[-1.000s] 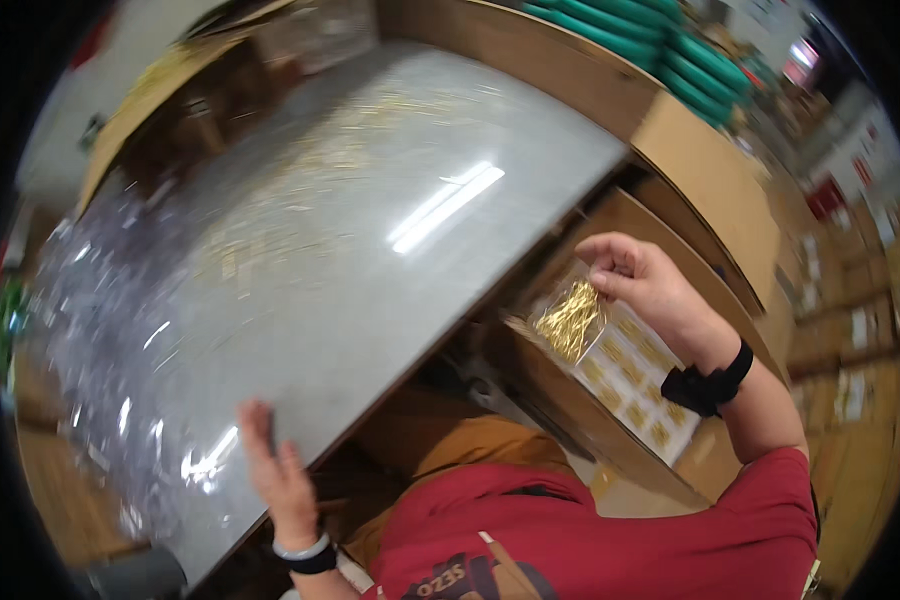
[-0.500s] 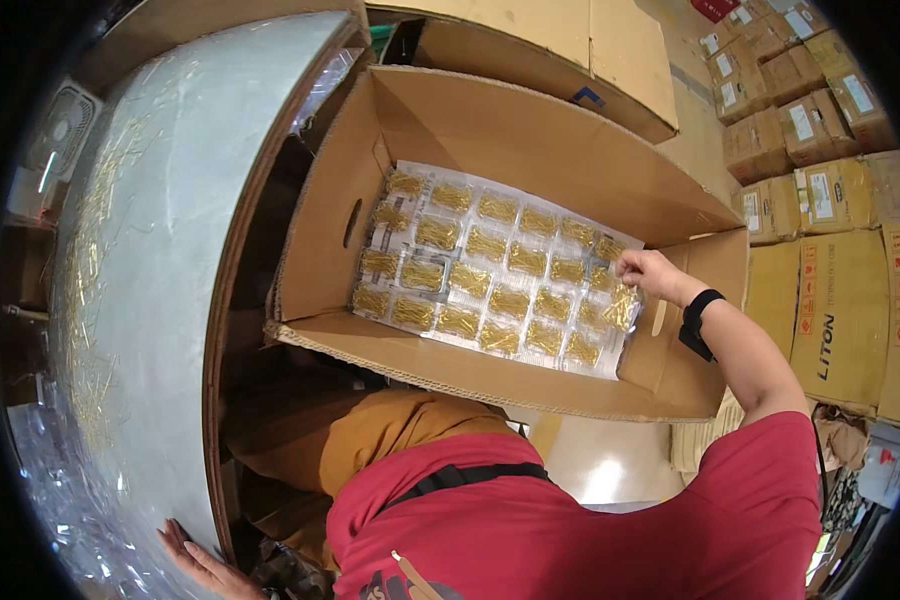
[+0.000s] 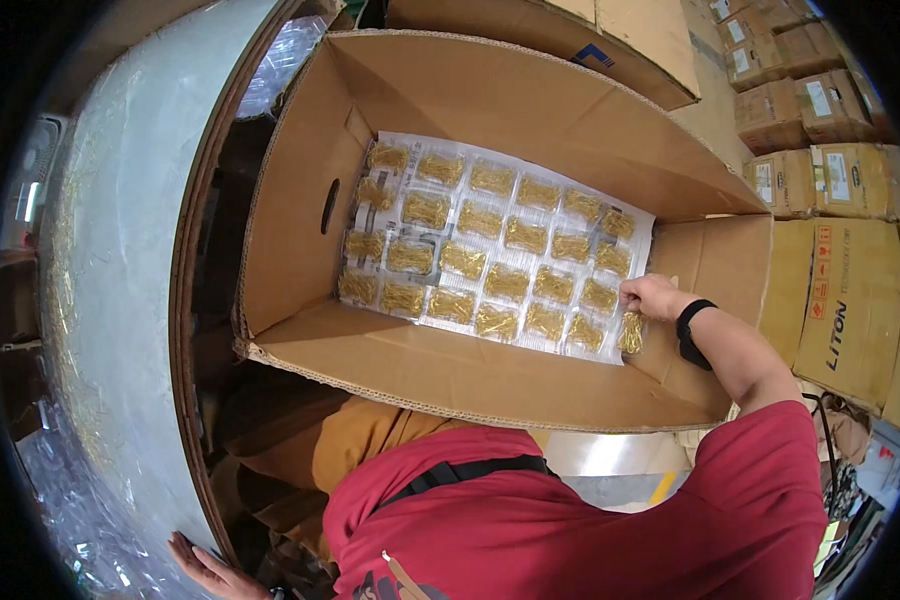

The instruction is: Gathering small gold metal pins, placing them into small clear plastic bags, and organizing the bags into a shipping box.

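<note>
At the right end of an open cardboard box (image 3: 510, 385), my right hand (image 3: 656, 298) is closed, pinching a clear pack of thin gold-coloured metal pieces (image 3: 630, 334) that hangs below its fingers. Beside it, rows of similar clear packs (image 3: 506, 282) lie flat on a printed paper sheet (image 3: 618, 352) in the box. The exact kind of metal piece is too small to tell. My left hand (image 3: 213, 573) rests at the near edge of the pale worktable (image 3: 155, 200), fingers stretched out and holding nothing.
Loose gold-coloured pieces (image 3: 65, 290) are scattered along the table's left side. Clear plastic packaging (image 3: 90, 520) is heaped at lower left. Another carton (image 3: 530, 35) stands behind the open box, and stacked cartons (image 3: 855, 300) line the right.
My right hand has drawn toward the box's right end with the pack, uncovering the packs at the right of the rows. The view has shifted slightly; my left hand stays at the table edge.
</note>
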Demonstrator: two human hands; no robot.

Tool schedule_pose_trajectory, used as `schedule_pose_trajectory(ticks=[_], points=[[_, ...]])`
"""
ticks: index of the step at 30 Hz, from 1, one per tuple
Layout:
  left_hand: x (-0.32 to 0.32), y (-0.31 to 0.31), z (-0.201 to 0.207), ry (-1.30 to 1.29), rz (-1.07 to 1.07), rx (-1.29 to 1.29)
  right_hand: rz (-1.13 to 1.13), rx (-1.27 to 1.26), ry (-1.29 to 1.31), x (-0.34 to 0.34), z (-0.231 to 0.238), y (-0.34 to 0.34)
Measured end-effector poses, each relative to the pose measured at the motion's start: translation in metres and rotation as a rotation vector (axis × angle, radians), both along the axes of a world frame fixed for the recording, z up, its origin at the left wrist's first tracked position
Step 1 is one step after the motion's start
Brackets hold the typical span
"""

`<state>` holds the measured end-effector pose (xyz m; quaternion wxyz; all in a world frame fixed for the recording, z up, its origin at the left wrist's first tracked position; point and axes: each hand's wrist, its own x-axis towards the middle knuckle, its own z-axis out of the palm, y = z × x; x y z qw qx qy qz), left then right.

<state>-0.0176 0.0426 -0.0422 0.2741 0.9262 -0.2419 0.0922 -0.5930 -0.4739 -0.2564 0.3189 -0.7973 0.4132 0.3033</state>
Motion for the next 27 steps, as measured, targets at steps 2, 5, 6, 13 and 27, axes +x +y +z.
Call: schedule_pose_trajectory(ticks=[2, 5, 6, 13, 27], points=[[-0.004, -0.005, 0.001, 0.003, -0.003, 0.003, 0.017, -0.005, -0.009, -0.008, -0.008, 0.001], [-0.006, -0.006, 0.002, -0.004, -0.013, 0.023, 0.034, -0.017, -0.032, -0.013, -0.014, 0.001], [-0.007, -0.005, 0.002, -0.011, -0.022, 0.039, 0.021, -0.013, -0.032, -0.013, -0.014, 0.001], [-0.009, -0.005, -0.004, -0.006, -0.020, 0.017, 0.056, -0.027, 0.074, -0.015, -0.023, 0.014], [-0.008, 0.009, -0.007, 0.075, 0.023, -0.183, -0.007, -0.322, -0.305, 0.106, 0.061, -0.013]])
